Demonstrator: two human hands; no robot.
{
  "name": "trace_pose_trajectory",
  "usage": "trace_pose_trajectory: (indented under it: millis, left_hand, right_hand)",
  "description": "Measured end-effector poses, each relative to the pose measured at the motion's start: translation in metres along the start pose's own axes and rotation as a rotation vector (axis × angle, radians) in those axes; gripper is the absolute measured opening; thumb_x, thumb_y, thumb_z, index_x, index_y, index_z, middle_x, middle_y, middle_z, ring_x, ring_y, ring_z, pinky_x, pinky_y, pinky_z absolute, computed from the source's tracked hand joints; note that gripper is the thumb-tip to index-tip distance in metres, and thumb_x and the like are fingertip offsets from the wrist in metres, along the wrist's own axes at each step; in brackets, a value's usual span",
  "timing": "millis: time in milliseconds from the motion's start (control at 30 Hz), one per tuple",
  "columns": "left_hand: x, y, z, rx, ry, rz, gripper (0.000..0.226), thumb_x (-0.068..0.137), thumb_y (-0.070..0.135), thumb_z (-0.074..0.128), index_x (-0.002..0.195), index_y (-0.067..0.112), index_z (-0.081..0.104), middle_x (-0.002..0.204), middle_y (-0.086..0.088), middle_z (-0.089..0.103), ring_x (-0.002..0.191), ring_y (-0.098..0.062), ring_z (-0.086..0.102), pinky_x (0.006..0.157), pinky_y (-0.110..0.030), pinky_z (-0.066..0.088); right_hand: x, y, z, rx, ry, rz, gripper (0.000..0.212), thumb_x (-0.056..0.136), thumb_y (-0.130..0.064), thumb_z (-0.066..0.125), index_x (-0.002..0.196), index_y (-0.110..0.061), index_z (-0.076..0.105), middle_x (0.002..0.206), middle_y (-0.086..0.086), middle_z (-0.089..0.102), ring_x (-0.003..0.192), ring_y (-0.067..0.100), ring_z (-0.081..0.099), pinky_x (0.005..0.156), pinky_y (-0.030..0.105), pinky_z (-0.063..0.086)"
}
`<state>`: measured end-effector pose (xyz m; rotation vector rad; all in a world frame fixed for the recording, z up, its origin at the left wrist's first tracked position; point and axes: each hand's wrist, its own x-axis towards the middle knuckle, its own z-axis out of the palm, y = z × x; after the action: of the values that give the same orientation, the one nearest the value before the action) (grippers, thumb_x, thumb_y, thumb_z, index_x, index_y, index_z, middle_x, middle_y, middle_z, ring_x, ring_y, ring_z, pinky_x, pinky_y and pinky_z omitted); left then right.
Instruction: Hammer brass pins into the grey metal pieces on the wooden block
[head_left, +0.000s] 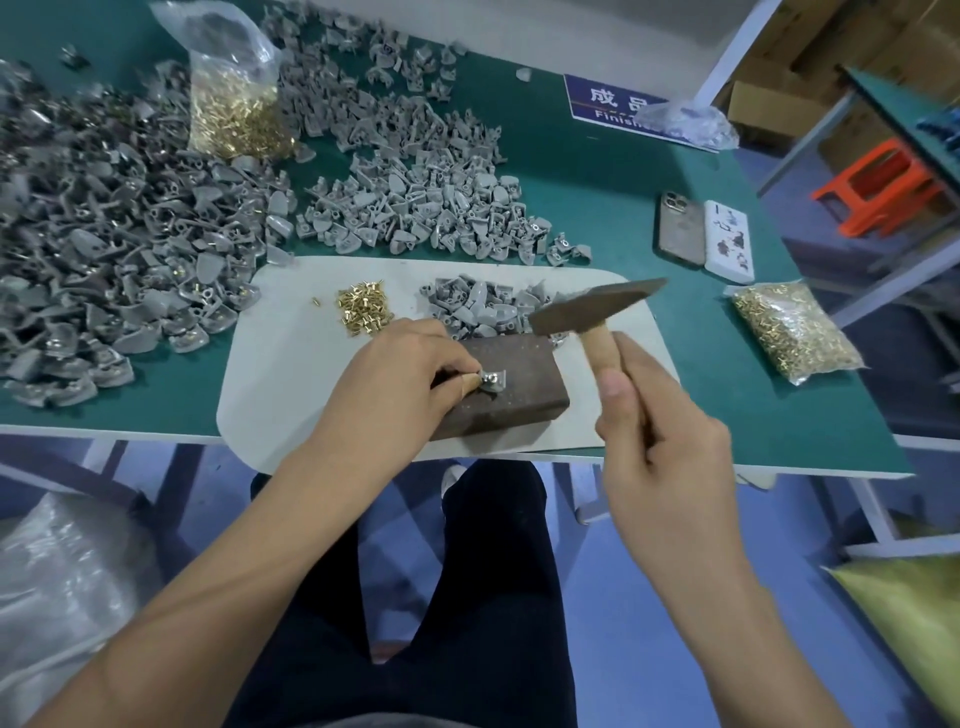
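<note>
Left hand (400, 374) pinched a grey metal piece (492, 381) at its fingertips on the wooden block (511, 379); right hand (660, 436) gripped the raised hammer (597, 306). Two clear bags (236, 104) (797, 330) held brass pins.

Even bright light, soft shadows, motion-blurred hammer (597, 306), wide-angle edge distortion

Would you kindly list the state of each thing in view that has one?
Hammer: raised, gripped by right hand.
Grey metal piece: on wooden block, pinched by left hand.
Far pin bag: open.
Near pin bag: lying flat.
</note>
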<state>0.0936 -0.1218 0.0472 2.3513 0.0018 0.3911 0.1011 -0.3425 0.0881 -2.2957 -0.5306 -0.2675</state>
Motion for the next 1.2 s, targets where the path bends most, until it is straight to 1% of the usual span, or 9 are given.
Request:
trace_pose_trajectory:
  millis: [133, 300, 367, 567, 667, 733, 867, 967, 1200]
  left_hand:
    - [0.0, 0.001, 0.0, -0.006, 0.0, -0.006, 0.009, 0.084, 0.02, 0.08, 0.092, 0.021, 0.081, 0.078, 0.009, 0.06, 0.079, -0.015, 0.054, 0.074, -0.036, 0.049]
    - [0.001, 0.0, -0.001, -0.009, -0.006, -0.004, 0.007, 0.085, 0.02, 0.079, 0.092, 0.021, 0.081, 0.079, 0.01, 0.061, 0.079, -0.013, 0.055, 0.073, -0.031, 0.046]
    - [0.001, -0.001, 0.0, -0.003, -0.001, -0.001, 0.008, 0.084, 0.019, 0.08, 0.091, 0.021, 0.081, 0.078, 0.012, 0.06, 0.077, -0.011, 0.054, 0.072, -0.03, 0.045]
    - [0.001, -0.002, 0.0, -0.001, 0.0, 0.004, 0.009, 0.083, 0.016, 0.08, 0.091, 0.02, 0.081, 0.076, 0.016, 0.056, 0.078, -0.012, 0.053, 0.071, -0.028, 0.042]
    - [0.001, -0.002, 0.0, -0.001, 0.0, 0.01, 0.008, 0.082, 0.015, 0.081, 0.089, 0.019, 0.081, 0.071, 0.021, 0.051, 0.075, -0.01, 0.051, 0.068, -0.027, 0.038]
    - [0.0, 0.0, -0.001, -0.006, 0.003, 0.023, 0.008, 0.082, 0.015, 0.081, 0.089, 0.019, 0.081, 0.071, 0.021, 0.052, 0.074, -0.009, 0.051, 0.068, -0.026, 0.038]
    - [0.0, 0.0, 0.0, -0.01, 0.013, 0.017, 0.009, 0.082, 0.015, 0.081, 0.09, 0.019, 0.081, 0.073, 0.02, 0.053, 0.075, -0.009, 0.053, 0.069, -0.024, 0.039]
    - [0.0, 0.0, 0.0, -0.004, 0.015, 0.026, 0.01, 0.082, 0.016, 0.082, 0.091, 0.019, 0.081, 0.073, 0.019, 0.053, 0.075, -0.012, 0.054, 0.069, -0.027, 0.04]
    - [-0.001, -0.002, 0.003, 0.012, 0.022, 0.029, 0.009, 0.084, 0.018, 0.08, 0.093, 0.019, 0.08, 0.078, 0.014, 0.056, 0.078, -0.013, 0.054, 0.072, -0.03, 0.046]
  right_hand:
    - [-0.004, 0.006, 0.014, -0.125, -0.204, 0.1, 0.043, 0.104, -0.052, 0.037, 0.139, -0.04, 0.058, 0.058, -0.02, 0.043, 0.054, 0.007, 0.036, 0.06, 0.029, 0.04]
    - [-0.002, 0.005, 0.009, -0.04, -0.039, 0.043, 0.038, 0.107, -0.044, 0.038, 0.135, -0.033, 0.06, 0.064, -0.024, 0.05, 0.054, 0.004, 0.043, 0.057, 0.014, 0.036]
    - [-0.005, 0.003, 0.014, -0.078, -0.149, 0.089, 0.037, 0.106, -0.046, 0.037, 0.134, -0.035, 0.06, 0.062, -0.021, 0.048, 0.056, 0.008, 0.041, 0.06, 0.036, 0.048]
    - [-0.001, -0.004, 0.0, -0.014, 0.057, 0.016, 0.034, 0.109, -0.04, 0.039, 0.134, -0.034, 0.061, 0.07, -0.024, 0.053, 0.058, 0.006, 0.047, 0.056, 0.008, 0.034]
    - [-0.007, -0.008, 0.012, -0.119, -0.179, 0.071, 0.042, 0.104, -0.051, 0.034, 0.139, -0.04, 0.054, 0.069, -0.021, 0.056, 0.067, 0.017, 0.055, 0.073, 0.033, 0.057]
    - [-0.008, -0.001, 0.012, -0.172, -0.214, 0.091, 0.044, 0.103, -0.055, 0.031, 0.14, -0.044, 0.052, 0.061, -0.016, 0.049, 0.059, 0.013, 0.044, 0.063, 0.043, 0.052]
    - [-0.01, -0.002, 0.015, -0.055, -0.044, 0.062, 0.042, 0.106, -0.053, 0.033, 0.139, -0.039, 0.054, 0.075, -0.022, 0.057, 0.059, 0.004, 0.046, 0.059, 0.023, 0.045]
    - [-0.01, 0.003, 0.019, -0.161, -0.212, 0.106, 0.045, 0.103, -0.058, 0.029, 0.138, -0.042, 0.053, 0.063, -0.017, 0.05, 0.06, 0.014, 0.042, 0.062, 0.043, 0.048]
    - [0.012, 0.031, 0.013, -0.324, -0.024, 0.199, 0.035, 0.105, -0.041, 0.038, 0.138, -0.043, 0.048, 0.093, -0.014, 0.066, 0.078, 0.022, 0.058, 0.063, 0.037, 0.043]
